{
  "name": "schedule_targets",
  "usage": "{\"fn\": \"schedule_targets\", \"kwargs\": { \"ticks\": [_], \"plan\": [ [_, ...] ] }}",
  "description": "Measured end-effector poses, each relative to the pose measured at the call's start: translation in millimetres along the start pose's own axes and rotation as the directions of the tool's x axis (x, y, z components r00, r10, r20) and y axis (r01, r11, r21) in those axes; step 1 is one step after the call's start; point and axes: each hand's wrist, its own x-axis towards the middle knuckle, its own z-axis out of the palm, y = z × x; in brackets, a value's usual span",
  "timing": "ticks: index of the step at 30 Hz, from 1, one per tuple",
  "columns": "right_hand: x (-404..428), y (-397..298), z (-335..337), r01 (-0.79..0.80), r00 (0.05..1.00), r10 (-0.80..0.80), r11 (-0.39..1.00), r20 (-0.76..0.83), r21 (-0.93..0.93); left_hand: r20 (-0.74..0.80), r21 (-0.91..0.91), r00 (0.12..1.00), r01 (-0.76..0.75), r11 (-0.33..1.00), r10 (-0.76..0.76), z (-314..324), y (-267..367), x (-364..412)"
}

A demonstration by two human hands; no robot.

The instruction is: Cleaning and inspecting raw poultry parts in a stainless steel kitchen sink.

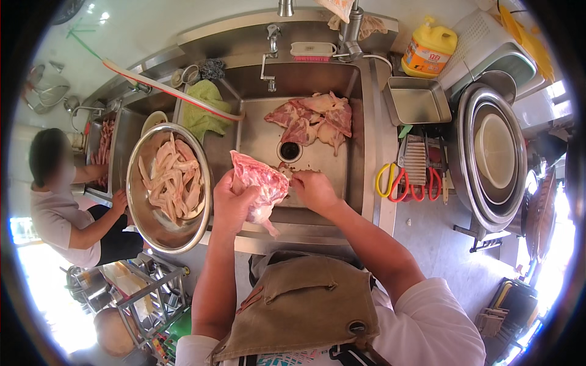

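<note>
In my left hand is a raw poultry leg piece, held over the near side of the steel sink. Its red, cut inner side faces up, and the narrow leg end hangs toward me. My right hand is beside the piece's right edge with fingers curled together; whether anything is pinched between them is hidden. Small dark scraps lie on the sink floor near the drain. Beyond the drain, several similar raw poultry pieces are heaped in the far right part of the basin.
A steel bowl of raw poultry wings stands left, near a green cloth and a hose. Scissors, a steel tray and stacked basins are right. At far left, a person works at another basin.
</note>
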Motion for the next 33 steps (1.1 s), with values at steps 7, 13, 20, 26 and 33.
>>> {"fn": "schedule_targets", "kwargs": {
  "ticks": [7, 13, 20, 26, 33],
  "plan": [
    [-2, -65, -34, 0.168, 0.974, -0.103, 0.925, -0.199, 0.340, -0.022, 0.369, 0.993, -0.100, 0.924, 0.116, 7, -3, -3],
    [5, -81, -35, 0.315, 0.933, -0.214, 0.873, -0.288, 0.373, 0.015, 0.458, 0.975, -0.202, 0.866, 0.220, 20, -2, -6],
    [10, -75, -37, 0.462, 0.851, -0.436, 0.887, -0.293, 0.020, 0.042, 0.535, 0.966, -0.237, 0.811, 0.254, 29, 4, -17],
    [12, -76, -43, 0.438, 0.865, -0.416, 0.899, -0.282, 0.017, 0.039, 0.624, 0.966, -0.224, 0.749, 0.256, 30, 5, -19],
    [14, -81, -56, -0.187, 0.978, 0.062, 0.682, 0.199, 0.707, 0.013, 0.647, 0.958, -0.227, 0.728, 0.286, 37, 15, -24]
  ]
}}
